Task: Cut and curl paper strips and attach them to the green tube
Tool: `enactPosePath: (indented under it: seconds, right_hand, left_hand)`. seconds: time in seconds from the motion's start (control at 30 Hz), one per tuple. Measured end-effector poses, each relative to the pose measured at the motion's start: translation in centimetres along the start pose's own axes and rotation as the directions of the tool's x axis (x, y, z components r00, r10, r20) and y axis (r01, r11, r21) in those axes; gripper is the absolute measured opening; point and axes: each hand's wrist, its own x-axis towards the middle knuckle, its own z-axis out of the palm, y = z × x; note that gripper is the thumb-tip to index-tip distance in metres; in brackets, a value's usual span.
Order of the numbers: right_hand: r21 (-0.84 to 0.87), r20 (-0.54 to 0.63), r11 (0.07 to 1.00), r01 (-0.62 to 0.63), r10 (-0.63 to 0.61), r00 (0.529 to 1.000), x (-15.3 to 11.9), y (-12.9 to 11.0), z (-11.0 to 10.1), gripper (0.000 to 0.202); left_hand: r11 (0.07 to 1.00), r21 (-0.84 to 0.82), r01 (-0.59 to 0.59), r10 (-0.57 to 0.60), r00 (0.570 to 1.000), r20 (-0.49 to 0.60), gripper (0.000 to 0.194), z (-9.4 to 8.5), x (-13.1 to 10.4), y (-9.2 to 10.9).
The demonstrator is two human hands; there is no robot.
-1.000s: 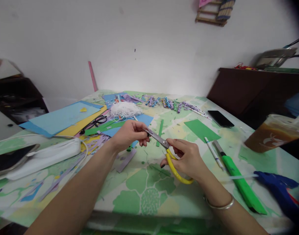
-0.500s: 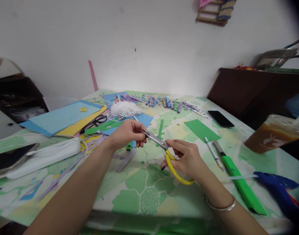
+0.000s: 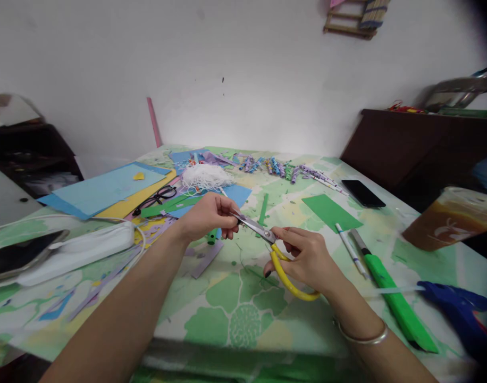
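My right hand (image 3: 303, 255) is closed on yellow-handled scissors (image 3: 261, 229), near their pivot and handle loops. The blades point left and reach the fingertips of my left hand (image 3: 213, 215). That left hand is pinched at the blade tips; whatever lies between its fingers is too small to make out. Below it are a green paper roll with dark spots (image 3: 212, 236) and a purple paper strip (image 3: 207, 259). A narrow green strip (image 3: 263, 208) lies just behind the blades.
White string (image 3: 206, 177), glasses (image 3: 158, 196) and blue sheets (image 3: 108, 189) lie back left. Curled paper pieces (image 3: 273, 166) line the back. On the right are a phone (image 3: 363, 193), a green-handled knife (image 3: 399, 303), a blue glue gun (image 3: 454, 308) and a drink cup (image 3: 443, 226).
The whole view has shifted slightly, with the table things appearing a little further right. Both hands keep nearly the same pose around the scissors.
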Motion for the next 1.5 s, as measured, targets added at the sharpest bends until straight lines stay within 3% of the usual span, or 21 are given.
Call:
enactPosePath:
  seconds: [0.23, 0.63, 0.77, 0.97, 1.03, 1.17, 1.33, 1.4, 1.5]
  right_hand:
    - [0.053, 0.014, 0.997, -0.058, 0.057, 0.998, 0.1, -0.1, -0.2, 0.048]
    - [0.346, 0.161, 0.877, -0.334, 0.295, 0.942, 0.2, -0.3, -0.1, 0.029]
    - [0.489, 0.236, 0.766, -0.417, 0.344, 0.909, 0.2, -0.5, 0.1, 0.027]
    - [0.740, 0.365, 0.443, -0.506, 0.369, 0.855, 0.4, -1.2, 0.3, 0.031]
    - [0.775, 0.374, 0.380, -0.505, 0.369, 0.851, 0.5, -1.4, 0.3, 0.032]
    - [0.784, 0.360, 0.370, -0.499, 0.384, 0.850, 0.8, -1.6, 0.3, 0.033]
    - [0.791, 0.355, 0.371, -0.487, 0.371, 0.858, 0.8, -1.6, 0.5, 0.037]
    - [0.791, 0.343, 0.382, -0.478, 0.370, 0.863, 0.7, -1.5, 0.5, 0.037]
    - [0.796, 0.330, 0.381, -0.471, 0.379, 0.864, 0.6, -1.4, 0.7, 0.041]
  left_hand:
    - [0.998, -0.063, 0.002, -0.004, 1.000, -0.024, 0.011, 0.1, 0.1, 0.0]
    - [0.879, -0.476, -0.012, -0.034, 0.996, -0.088, 0.002, 2.1, 0.4, -0.6]
    - [0.819, -0.572, -0.030, -0.046, 0.992, -0.118, 0.002, 2.8, 0.5, -0.9]
    - [0.730, -0.683, -0.026, -0.108, 0.982, -0.154, 0.004, 3.9, 0.3, -0.4]
    - [0.665, -0.746, -0.002, -0.160, 0.977, -0.145, 0.006, 4.3, 0.2, -0.1]
    - [0.537, -0.842, 0.051, -0.237, 0.967, -0.093, 0.016, 4.7, 0.1, 0.1]
    - [0.445, -0.893, 0.069, -0.226, 0.973, -0.038, 0.019, 4.7, 0.1, -0.4]
    - [0.465, -0.883, 0.068, -0.228, 0.973, -0.045, 0.015, 4.8, 0.1, -0.5]
    - [0.580, -0.814, 0.022, -0.216, 0.968, -0.127, 0.004, 5.0, 0.1, -0.5]
